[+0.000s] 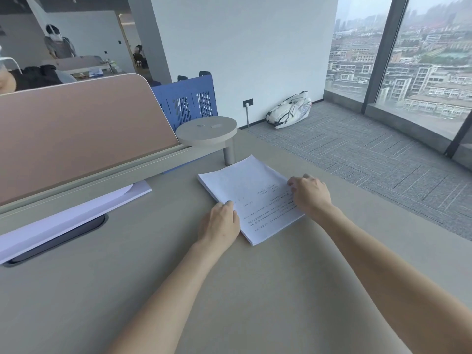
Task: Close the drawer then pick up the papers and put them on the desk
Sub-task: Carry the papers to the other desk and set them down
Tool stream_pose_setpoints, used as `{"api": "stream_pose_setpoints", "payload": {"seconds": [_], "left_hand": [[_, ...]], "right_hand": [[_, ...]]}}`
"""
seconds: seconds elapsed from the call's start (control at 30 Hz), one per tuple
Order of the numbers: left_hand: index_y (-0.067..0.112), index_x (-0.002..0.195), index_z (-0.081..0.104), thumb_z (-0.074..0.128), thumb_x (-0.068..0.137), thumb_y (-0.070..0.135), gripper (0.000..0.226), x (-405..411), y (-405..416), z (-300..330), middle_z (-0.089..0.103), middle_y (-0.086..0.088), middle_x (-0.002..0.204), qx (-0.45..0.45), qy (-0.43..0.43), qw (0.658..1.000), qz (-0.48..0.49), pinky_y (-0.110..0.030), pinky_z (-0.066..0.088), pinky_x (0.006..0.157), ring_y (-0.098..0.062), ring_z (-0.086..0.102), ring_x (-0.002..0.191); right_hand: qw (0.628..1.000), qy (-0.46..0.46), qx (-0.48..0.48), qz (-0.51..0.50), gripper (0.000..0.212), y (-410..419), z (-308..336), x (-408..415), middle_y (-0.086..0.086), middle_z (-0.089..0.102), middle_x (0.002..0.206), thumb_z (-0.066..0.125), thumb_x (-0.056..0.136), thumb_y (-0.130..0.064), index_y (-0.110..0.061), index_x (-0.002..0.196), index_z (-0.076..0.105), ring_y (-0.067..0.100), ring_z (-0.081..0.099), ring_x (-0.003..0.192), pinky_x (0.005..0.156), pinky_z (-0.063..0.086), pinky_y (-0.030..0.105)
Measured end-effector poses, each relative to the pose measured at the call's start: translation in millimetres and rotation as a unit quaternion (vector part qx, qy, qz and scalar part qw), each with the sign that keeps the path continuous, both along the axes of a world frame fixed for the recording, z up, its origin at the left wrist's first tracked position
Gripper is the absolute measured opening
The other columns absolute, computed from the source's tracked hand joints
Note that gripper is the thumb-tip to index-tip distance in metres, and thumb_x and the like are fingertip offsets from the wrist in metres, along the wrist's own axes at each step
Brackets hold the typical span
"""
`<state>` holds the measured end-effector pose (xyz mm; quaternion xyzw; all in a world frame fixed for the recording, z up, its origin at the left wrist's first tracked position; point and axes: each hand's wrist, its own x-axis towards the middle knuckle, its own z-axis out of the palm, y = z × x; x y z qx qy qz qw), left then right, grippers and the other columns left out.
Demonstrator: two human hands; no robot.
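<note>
A stack of white printed papers (245, 190) lies flat on the grey desk (153, 277), near its right edge. My left hand (219, 223) rests against the stack's near left edge, fingers curled onto it. My right hand (310, 194) lies on the stack's right side, fingers bent over the sheets. Both hands touch the papers and the stack is not lifted. No drawer is in view.
A second sheaf of paper (76, 218) lies at the left over a dark cable slot, under the pink divider (76, 139). A small round shelf (207, 130) stands behind the stack. Carpeted floor, a white bag (290, 111) and windows are at the right. People sit beyond the divider.
</note>
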<state>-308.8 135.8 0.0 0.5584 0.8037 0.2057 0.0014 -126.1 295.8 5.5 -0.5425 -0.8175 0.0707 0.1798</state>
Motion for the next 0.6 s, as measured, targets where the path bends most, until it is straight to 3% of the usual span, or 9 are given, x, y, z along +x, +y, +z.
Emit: {"api": "stream_pose_setpoints", "payload": {"seconds": [0.13,0.3,0.37,0.43,0.5,0.6], "left_hand": [[0.005,0.089,0.054,0.04,0.096,0.018,0.02,-5.8,0.9,-0.9,0.057,-0.011,0.088,-0.007,0.008,1.0,-0.018,-0.04,0.045,0.065,-0.038,0.057,0.078],[0.01,0.075,0.034,0.041,0.094,0.018,0.021,-9.3,0.8,2.0,0.049,-0.009,0.081,-0.027,0.002,0.999,-0.025,-0.035,0.037,0.06,-0.033,0.046,0.07],[0.007,0.081,0.044,0.044,0.093,0.023,0.021,-10.2,0.5,5.1,0.056,-0.011,0.084,-0.025,-0.018,0.999,-0.03,-0.038,0.045,0.065,-0.035,0.054,0.076],[0.004,0.1,0.058,0.047,0.094,0.03,0.029,-12.2,-1.4,7.7,0.065,-0.011,0.093,-0.016,-0.044,0.998,-0.033,-0.041,0.052,0.074,-0.034,0.061,0.087],[0.005,0.113,0.06,0.048,0.094,0.033,0.036,-15.1,-6.3,10.5,0.07,-0.009,0.099,-0.011,-0.05,0.998,-0.03,-0.042,0.053,0.081,-0.032,0.064,0.095],[0.007,0.115,0.059,0.047,0.095,0.031,0.033,-23.5,-16.2,14.2,0.072,-0.006,0.1,-0.009,-0.023,0.999,-0.021,-0.041,0.053,0.08,-0.032,0.065,0.096]], "right_hand": [[0.998,-0.057,0.035,0.015,0.037,-2.1,-1.5,-4.2,0.01,0.06,0.11,0.043,0.093,-0.015,-0.026,0.12,0.066,0.032,0.056,0.109,0.09,0.039,0.037],[0.992,-0.12,0.039,0.008,0.039,-6.1,2.0,-8.0,0.009,0.057,0.111,0.048,0.088,-0.013,-0.027,0.121,0.063,0.03,0.053,0.111,0.091,0.038,0.037],[0.99,-0.133,0.042,0.005,0.04,-8.3,5.3,-11.8,0.009,0.056,0.113,0.048,0.086,-0.011,-0.026,0.121,0.063,0.029,0.052,0.111,0.092,0.039,0.038],[0.992,-0.116,0.044,0.012,0.048,-10.5,8.5,-17.3,0.01,0.055,0.118,0.047,0.084,-0.007,-0.024,0.127,0.06,0.031,0.052,0.112,0.092,0.039,0.039],[0.994,-0.088,0.051,0.028,0.054,-16.3,13.0,-24.1,0.01,0.055,0.121,0.045,0.083,-0.005,-0.023,0.133,0.057,0.032,0.053,0.113,0.094,0.039,0.039],[0.994,-0.077,0.063,0.045,0.047,-23.5,19.5,-36.0,0.009,0.056,0.121,0.045,0.089,-0.01,-0.023,0.133,0.056,0.032,0.053,0.113,0.093,0.039,0.038]]}}
